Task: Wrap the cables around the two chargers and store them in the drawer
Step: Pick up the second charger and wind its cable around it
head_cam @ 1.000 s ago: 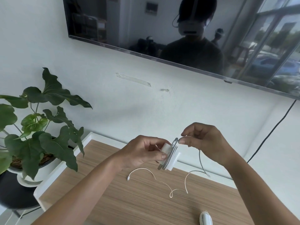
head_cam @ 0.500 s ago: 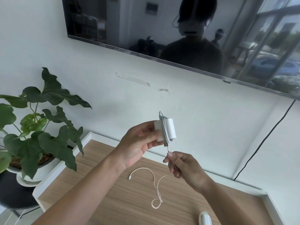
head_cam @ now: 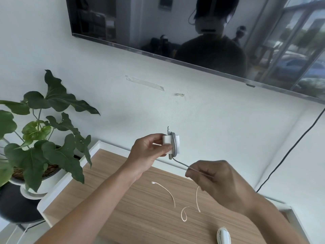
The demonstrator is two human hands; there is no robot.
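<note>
left hand (head_cam: 149,152) grips charger (head_cam: 171,144) above wooden top (head_cam: 109,199), near its back edge. right hand (head_cam: 218,180), pinching cable (head_cam: 181,163), swung since 0.5 s ago from under charger out to right; cable taut. another turn coming; loose tail still on top. second charger (head_cam: 223,235) wrapped, at front edge.

Left hand (head_cam: 149,152) raised, fingers pinched on charger (head_cam: 171,144), forearm angled up from lower left. Right hand (head_cam: 219,180) lower, fingers curled, pinched cable (head_cam: 182,165), palm down.
</note>
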